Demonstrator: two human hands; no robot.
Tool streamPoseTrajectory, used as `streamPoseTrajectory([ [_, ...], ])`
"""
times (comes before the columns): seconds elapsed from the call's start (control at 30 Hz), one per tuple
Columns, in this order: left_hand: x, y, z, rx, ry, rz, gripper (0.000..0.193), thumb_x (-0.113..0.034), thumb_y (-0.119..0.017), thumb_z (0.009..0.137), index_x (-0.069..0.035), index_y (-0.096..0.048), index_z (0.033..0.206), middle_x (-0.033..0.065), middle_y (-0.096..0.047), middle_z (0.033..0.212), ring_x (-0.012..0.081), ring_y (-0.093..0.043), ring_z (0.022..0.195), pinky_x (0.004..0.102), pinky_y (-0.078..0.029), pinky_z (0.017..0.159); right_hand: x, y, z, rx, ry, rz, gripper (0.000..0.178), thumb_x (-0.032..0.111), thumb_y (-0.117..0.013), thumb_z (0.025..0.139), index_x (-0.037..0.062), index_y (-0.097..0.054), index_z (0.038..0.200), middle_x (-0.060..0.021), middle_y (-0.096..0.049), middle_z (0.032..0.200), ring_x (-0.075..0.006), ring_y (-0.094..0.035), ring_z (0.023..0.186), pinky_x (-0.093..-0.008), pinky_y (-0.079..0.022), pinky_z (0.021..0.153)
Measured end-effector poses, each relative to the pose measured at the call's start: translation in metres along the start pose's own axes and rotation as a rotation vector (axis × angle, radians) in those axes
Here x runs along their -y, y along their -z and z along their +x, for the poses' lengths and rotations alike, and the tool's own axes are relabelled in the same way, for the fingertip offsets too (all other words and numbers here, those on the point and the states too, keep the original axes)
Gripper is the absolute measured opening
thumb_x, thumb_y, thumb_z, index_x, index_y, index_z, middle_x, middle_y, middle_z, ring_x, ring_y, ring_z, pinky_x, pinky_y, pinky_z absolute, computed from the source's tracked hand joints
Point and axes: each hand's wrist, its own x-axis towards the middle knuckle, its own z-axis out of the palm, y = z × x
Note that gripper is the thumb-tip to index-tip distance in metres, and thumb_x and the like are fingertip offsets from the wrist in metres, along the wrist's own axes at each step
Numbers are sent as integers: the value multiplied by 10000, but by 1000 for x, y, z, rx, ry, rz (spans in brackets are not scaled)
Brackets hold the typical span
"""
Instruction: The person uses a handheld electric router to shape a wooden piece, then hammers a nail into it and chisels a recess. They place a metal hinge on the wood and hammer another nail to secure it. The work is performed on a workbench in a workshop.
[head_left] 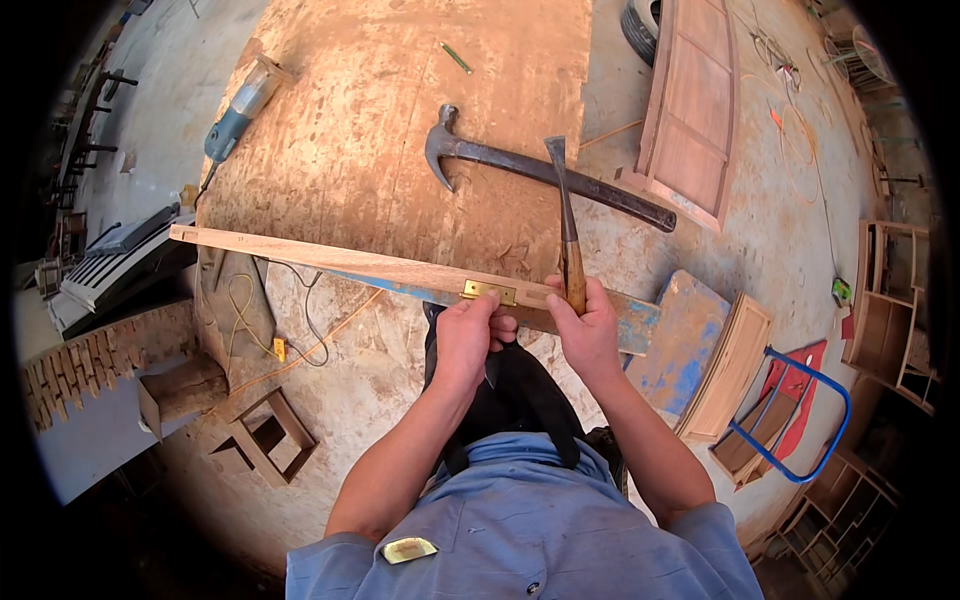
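Left hand (468,338) is pinching a brass hinge (489,291) against a wooden strip (330,250), right hand (590,328) grasping a chisel (568,218); the worker is apparently positioning the hinge, the next move likely calling for steady alignment

The person wore a blue shirt (600,540) with short sleeves (712,540), a dark button (533,588) and black trousers (515,385).

The left hand (468,338) covers part of the brass hinge (476,287), and the butt of the chisel (568,225) sinks into the right hand (594,335). Marks near the wooden strip's (330,257) left end are too small to tell; the upper edge crops the bench (340,130).
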Motion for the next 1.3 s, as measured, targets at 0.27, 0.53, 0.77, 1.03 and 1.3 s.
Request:
streamPoseTrajectory([
  [0.27,1,-1,1,-15,-5,13,285,-282,-598,984,-29,-642,862,90,-692,709,171,-649,569,277,-458,504,0,1,0,5,-12,-32,273,169,-732,896,35,-658,1122,-115,-711,960,-212,-682,856,-339,-530,780],
  [0.53,1,5,3,-12,34,-37,336,-305,-574,986,0,-659,874,110,-704,744,172,-652,592,282,-472,532,1,1,0,9,-26,12,269,152,-730,900,20,-657,1122,-111,-705,966,-190,-668,875,-327,-520,793],
  [0.77,3,5,4,-9,22,8,343,-314,-579,989,4,-661,891,108,-706,751,165,-653,602,274,-472,547,1,1,1,31,-74,30,259,145,-726,902,16,-655,1116,-102,-694,959,-186,-649,863,-326,-516,796],
  [1.03,5,0,-2,-40,-45,8,313,-305,-577,1007,-35,-649,865,84,-694,701,152,-642,581,264,-456,540,3,0,1,55,-118,133,267,131,-715,914,22,-639,1145,-43,-634,828,-107,-576,699,-280,-474,647],
  [1.3,6,3,-3,2,-34,73,292,-291,-605,993,-33,-672,875,82,-708,724,146,-650,593,261,-455,548,-7,-2,2,28,-21,73,255,109,-707,923,20,-631,1149,-28,-628,812,-92,-560,686,-267,-465,634],
])
